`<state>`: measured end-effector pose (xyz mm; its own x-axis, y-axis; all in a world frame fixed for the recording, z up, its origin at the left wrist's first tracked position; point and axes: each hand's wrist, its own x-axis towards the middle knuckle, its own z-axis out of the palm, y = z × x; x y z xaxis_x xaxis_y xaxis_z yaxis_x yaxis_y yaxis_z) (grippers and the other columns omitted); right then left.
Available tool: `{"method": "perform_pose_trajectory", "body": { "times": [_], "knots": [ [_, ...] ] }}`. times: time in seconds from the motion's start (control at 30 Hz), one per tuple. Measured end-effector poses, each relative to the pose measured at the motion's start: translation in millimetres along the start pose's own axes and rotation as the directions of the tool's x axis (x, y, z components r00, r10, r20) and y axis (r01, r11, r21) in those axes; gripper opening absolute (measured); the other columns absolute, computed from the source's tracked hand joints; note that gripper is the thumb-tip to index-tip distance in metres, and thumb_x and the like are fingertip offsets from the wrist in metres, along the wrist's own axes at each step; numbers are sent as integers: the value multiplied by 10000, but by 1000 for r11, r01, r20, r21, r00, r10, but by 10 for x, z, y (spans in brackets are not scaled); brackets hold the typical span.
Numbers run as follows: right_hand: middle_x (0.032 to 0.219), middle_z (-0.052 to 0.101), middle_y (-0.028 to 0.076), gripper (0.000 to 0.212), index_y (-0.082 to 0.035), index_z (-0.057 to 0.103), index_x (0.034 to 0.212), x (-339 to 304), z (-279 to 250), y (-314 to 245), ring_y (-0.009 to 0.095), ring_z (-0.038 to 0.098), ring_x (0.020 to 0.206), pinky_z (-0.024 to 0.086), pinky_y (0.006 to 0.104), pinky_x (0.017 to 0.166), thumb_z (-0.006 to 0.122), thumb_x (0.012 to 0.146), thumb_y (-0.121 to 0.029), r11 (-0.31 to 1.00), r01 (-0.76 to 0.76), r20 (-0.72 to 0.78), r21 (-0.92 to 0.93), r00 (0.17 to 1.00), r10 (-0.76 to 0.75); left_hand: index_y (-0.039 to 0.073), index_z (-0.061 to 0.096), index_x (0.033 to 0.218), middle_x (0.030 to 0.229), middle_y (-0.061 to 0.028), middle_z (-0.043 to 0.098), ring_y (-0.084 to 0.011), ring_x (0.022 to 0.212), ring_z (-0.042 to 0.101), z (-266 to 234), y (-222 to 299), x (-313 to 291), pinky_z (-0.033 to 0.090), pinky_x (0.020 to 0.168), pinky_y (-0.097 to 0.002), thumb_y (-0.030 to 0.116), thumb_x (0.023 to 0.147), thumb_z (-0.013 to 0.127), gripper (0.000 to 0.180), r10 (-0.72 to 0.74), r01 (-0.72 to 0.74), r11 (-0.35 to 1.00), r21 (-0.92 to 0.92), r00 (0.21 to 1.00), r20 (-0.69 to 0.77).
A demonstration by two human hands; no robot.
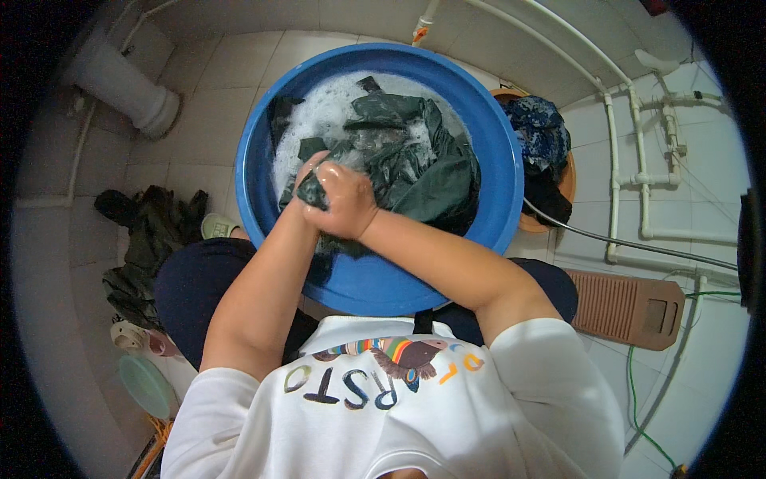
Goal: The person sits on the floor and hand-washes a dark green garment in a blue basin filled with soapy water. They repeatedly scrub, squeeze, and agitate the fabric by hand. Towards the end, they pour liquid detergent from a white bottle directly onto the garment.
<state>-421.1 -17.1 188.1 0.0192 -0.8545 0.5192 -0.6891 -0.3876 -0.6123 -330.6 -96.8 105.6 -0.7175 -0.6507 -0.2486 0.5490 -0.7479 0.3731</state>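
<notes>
Blue plastic tub [381,283], round and wide, set between the person's knees; contents: water, white suds [323,104] and a dark green garment [435,188], soaked, bunched and partly submerged.

Left hand [306,170]: wet, over the near left part of the tub, partly hidden by cloth and by its pair; fingers curled in on a bunched fold of the garment. Right hand [348,198]: wet, foamy, pressed up against the left, its grip closed round the same fold, which shows dark between the two.

Right of tub: orange basin [569,182], heaped with blue patterned cloth [536,132] and black cloth [548,201]; grey hose [638,243], running across; brown washboard [626,307], ribbed, on the floor beside the right knee; white pipes [617,160], along the wall.

Left of tub: pale green shoe [217,227], just beside the tub; dark olive clothing [153,239], in a heap; pale green round dish [146,385], tilted.
</notes>
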Motion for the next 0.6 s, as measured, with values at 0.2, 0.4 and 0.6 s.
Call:
{"method": "perform_pose_trajectory", "body": {
  "times": [0.2,0.4,0.6],
  "knots": [
    [735,583,216,358,-21,557,692,142,-7,478,387,563,669,451,463,592,566,728,-377,836,-538,-160,-110,840,519,45,551,985,883,-99,579,-223,799,566,754,-186,-126,466,735,-360,224,854,462,240,92,-9,985,172,870,-484],
    [647,534,170,262,-23,511,663,-34,-74,11,355,539,602,437,406,550,614,691,-263,998,-48,8,37,999,48,56,503,1056,922,-79,574,-205,848,547,-4,-80,-62,452,775,-365,290,881,347,331,85,-23,576,817,996,-32],
    [771,549,150,430,-56,562,706,303,-394,1138,331,520,759,420,419,646,673,640,-466,837,-377,-38,-395,918,396,-20,502,1031,988,-212,563,-340,923,535,650,-101,-22,409,828,-381,219,721,503,392,420,58,471,880,863,-281]
  ]
}}
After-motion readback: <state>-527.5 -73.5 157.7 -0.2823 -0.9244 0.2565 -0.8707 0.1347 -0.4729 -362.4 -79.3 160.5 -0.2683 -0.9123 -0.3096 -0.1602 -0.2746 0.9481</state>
